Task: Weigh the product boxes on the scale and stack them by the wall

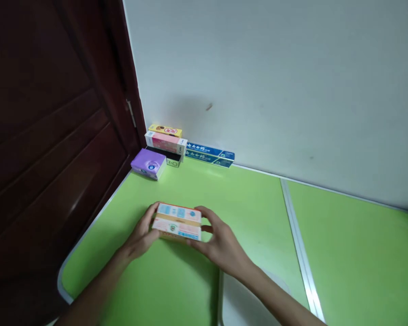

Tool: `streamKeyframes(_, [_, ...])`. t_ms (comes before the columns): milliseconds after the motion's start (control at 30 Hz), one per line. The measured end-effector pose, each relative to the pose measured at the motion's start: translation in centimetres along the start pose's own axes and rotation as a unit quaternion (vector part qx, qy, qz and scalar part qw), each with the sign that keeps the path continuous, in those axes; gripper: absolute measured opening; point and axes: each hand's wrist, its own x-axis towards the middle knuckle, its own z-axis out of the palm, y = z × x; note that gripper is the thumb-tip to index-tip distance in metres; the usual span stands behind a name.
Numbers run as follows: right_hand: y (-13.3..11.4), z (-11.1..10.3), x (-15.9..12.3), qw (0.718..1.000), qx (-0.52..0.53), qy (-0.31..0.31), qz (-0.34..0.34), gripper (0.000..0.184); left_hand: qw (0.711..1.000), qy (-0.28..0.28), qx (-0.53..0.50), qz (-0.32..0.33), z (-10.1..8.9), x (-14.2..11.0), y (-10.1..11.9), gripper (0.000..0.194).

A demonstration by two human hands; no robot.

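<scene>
A small printed box (177, 222), white and pink with blue print and a tan strip across its top, is held between both hands over the green table (255, 203). My left hand (141, 233) is closed on its left end, thumb on the near side. From the right, my right hand (219, 240) grips the other end with the thumb below and the fingers on the far corner. The box's underside is hidden, so I cannot tell whether it touches the table.
Against the wall stand a purple tissue pack (148, 164), a black box (173, 161), a pink-and-white box (166, 142), a yellow box (165, 131) and blue toothpaste boxes (209, 154). A white tray-like object (238, 301) lies under my right forearm. A dark door (54, 136) borders the left.
</scene>
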Motion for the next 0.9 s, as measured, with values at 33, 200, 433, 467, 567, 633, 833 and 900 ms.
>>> streamKeyframes(33, [0.0, 1.2, 1.8, 1.000, 0.004, 0.001, -0.003, 0.057, 0.999, 0.036, -0.011, 0.007, -1.2, 0.6, -0.4, 0.067])
streamKeyframes(200, [-0.9, 7.7, 9.4, 0.999, -0.024, 0.034, -0.022, 0.062, 0.971, 0.231, -0.025, 0.053, -7.0, 5.1, -1.6, 0.053])
streamKeyframes(433, [-1.1, 12.9, 13.9, 0.995, -0.050, 0.085, -0.033, 0.071, 0.934, 0.347, -0.060, 0.065, -10.9, 9.9, -2.9, 0.046])
streamKeyframes(467, [-0.9, 13.0, 14.0, 0.994, -0.053, 0.088, -0.031, 0.073, 0.932, 0.352, -0.062, 0.064, -11.0, 10.3, -2.9, 0.045])
streamKeyframes(567, [-0.4, 12.8, 14.6, 0.992, -0.094, 0.084, -0.032, 0.079, 0.924, 0.371, -0.063, 0.063, -11.1, 11.6, -3.1, 0.044])
streamKeyframes(633, [-0.3, 12.5, 15.0, 0.988, -0.133, 0.078, -0.018, 0.081, 0.916, 0.392, -0.060, 0.062, -11.1, 12.6, -3.3, 0.045])
streamKeyframes(833, [-1.3, 11.4, 16.1, 0.982, -0.183, 0.037, 0.037, 0.083, 0.910, 0.414, -0.009, 0.027, -11.3, 14.6, -2.4, 0.046])
streamKeyframes(900, [-1.9, 10.8, 16.0, 0.984, -0.169, 0.012, 0.057, 0.086, 0.909, 0.415, 0.034, 0.012, -11.2, 13.8, -1.5, 0.051])
